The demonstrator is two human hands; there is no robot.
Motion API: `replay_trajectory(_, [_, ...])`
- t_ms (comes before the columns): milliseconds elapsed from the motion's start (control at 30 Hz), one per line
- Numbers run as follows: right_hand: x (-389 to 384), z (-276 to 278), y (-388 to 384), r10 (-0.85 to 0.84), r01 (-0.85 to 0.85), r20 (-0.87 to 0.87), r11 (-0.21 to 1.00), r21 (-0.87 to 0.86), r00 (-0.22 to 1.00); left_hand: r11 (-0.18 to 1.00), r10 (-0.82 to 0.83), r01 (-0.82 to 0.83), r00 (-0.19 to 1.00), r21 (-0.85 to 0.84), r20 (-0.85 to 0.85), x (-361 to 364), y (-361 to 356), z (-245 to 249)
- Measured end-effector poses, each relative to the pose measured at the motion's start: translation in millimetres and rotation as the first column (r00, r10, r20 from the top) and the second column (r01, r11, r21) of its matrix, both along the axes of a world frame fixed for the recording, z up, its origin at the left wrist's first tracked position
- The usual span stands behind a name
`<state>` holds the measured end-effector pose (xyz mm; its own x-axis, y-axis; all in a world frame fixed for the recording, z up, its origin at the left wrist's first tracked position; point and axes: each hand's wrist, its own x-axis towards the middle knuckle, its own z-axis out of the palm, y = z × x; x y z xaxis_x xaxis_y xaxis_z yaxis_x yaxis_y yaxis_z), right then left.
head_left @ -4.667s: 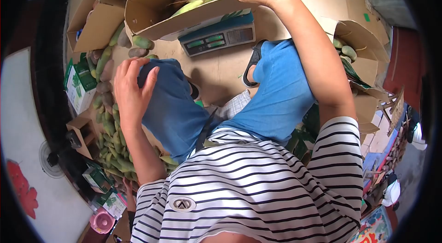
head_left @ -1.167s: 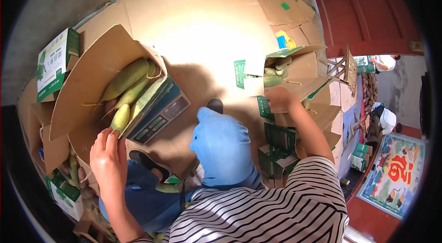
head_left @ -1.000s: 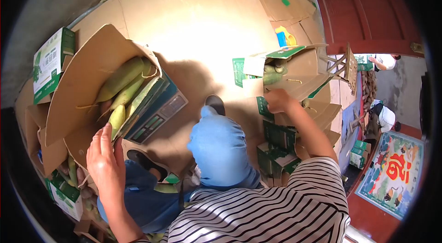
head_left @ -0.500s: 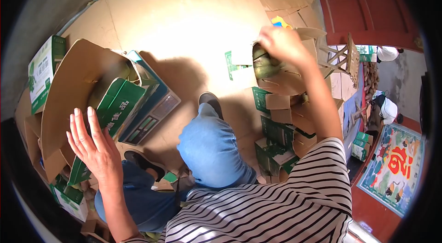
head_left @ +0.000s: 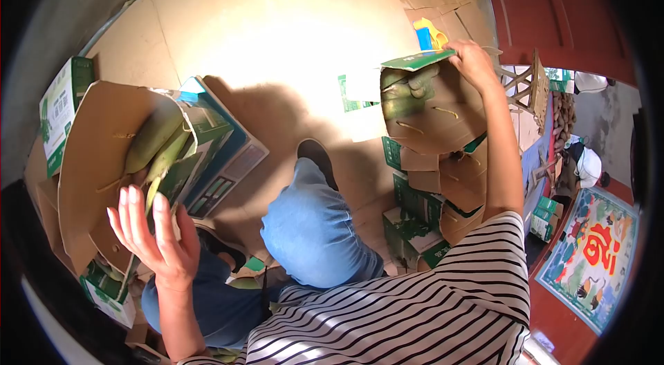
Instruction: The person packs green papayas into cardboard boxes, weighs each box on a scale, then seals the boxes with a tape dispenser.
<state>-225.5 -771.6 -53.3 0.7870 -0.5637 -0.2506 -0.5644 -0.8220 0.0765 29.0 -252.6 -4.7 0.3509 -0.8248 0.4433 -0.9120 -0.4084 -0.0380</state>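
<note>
My right hand pinches the edge of a green flap on an open carton at the right. Inside that carton lie several green vegetables, partly under the flap. My left hand is raised with its fingers apart and holds nothing. It is just in front of another open carton at the left, which holds long green vegetables. A brown flap of this carton stands up on its left side.
A scale with a blue edge stands beside the left carton. More green cartons are stacked at the right. A yellow tape dispenser lies behind the right carton. Two people in white hats are at the far right.
My right hand has moved right and back, and the green flap now extends over the right carton's far side. The left carton's green flap has swung aside, showing the vegetables. My left hand has shifted slightly.
</note>
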Motion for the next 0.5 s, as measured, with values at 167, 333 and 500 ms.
replay_trajectory(167, [17.3,-17.7,-16.9,0.135,-0.117,0.119,0.982,-0.146,0.984,0.982,-0.190,0.186,0.974,-0.045,-0.122,-29.9,-19.9,0.7])
replay_trajectory(333, [75.2,-16.2,-25.5,0.316,-0.287,0.130,0.936,-0.202,0.940,0.919,-0.374,0.386,0.783,-0.084,-0.496,-75.4,-47.5,5.1])
replay_trajectory(500, [150.4,-34.0,-75.7,0.396,-0.373,0.364,0.918,-0.136,0.843,0.847,-0.394,0.532,0.600,-0.020,-0.697,-100.3,-84.4,17.6])
